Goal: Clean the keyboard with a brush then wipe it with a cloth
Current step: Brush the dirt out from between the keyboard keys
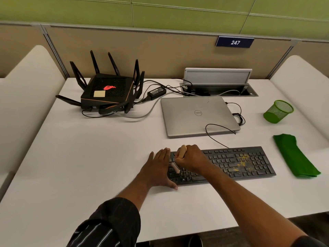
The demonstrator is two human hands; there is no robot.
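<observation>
Head camera looks down on a white bench (89, 148) with a flat black keyboard (231, 163) lying near its front edge. The right hand (192, 159) is clenched round the pale wooden handle of a small brush (181, 152), bristles down on the keys at the keyboard's left end. The left hand (158, 168) lies flat with its fingers straight, braced against the keyboard's left edge.

From where I stand, the trouble is the yellow grit (240, 163) scattered over the keys toward the right. It looks fine and powdery. A hard flick could throw it across the smooth bench or onto the closed silver laptop (197, 114) just behind, and a short stroke might only push it down between the low, close-set keycaps. If the bracing hand lets go, the light keyboard may skid and tug its thin black cable.

A green cloth (293, 155), soft and loosely folded, waits on the bench just right of the keyboard, untouched.
</observation>
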